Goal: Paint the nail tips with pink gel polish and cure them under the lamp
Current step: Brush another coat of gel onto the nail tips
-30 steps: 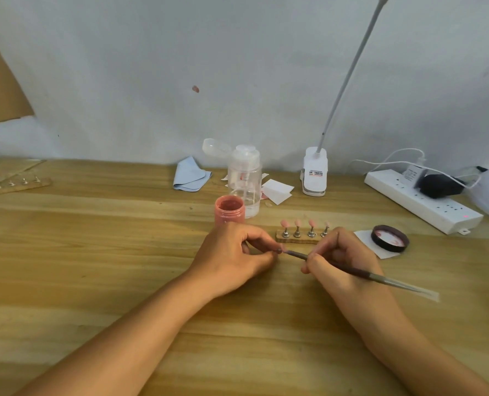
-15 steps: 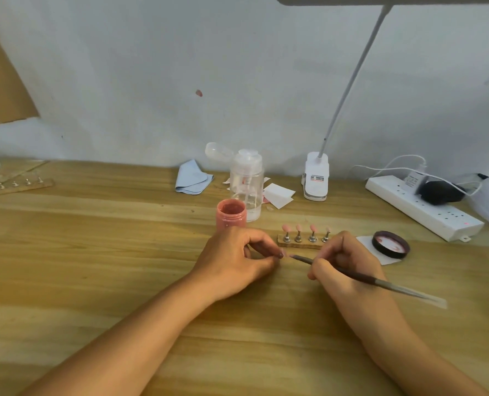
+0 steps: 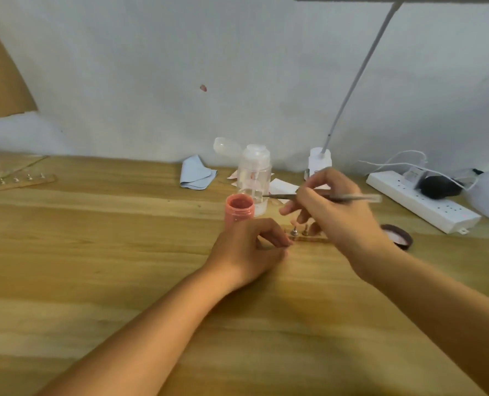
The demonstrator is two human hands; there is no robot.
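Apparently reloading: holds the brush (image 3: 351, 198) pinched in the right hand (image 3: 331, 212) above the wooden holder (image 3: 309, 239), bristle end near the mouth of the open pink gel jar (image 3: 239, 208), nail tips mostly hidden behind that hand. Rests the left hand (image 3: 249, 250) on the table (image 3: 94, 267), fingers curled at the holder's left end, round what cannot be told. Calls next for a shallow dip, then a steady stroke
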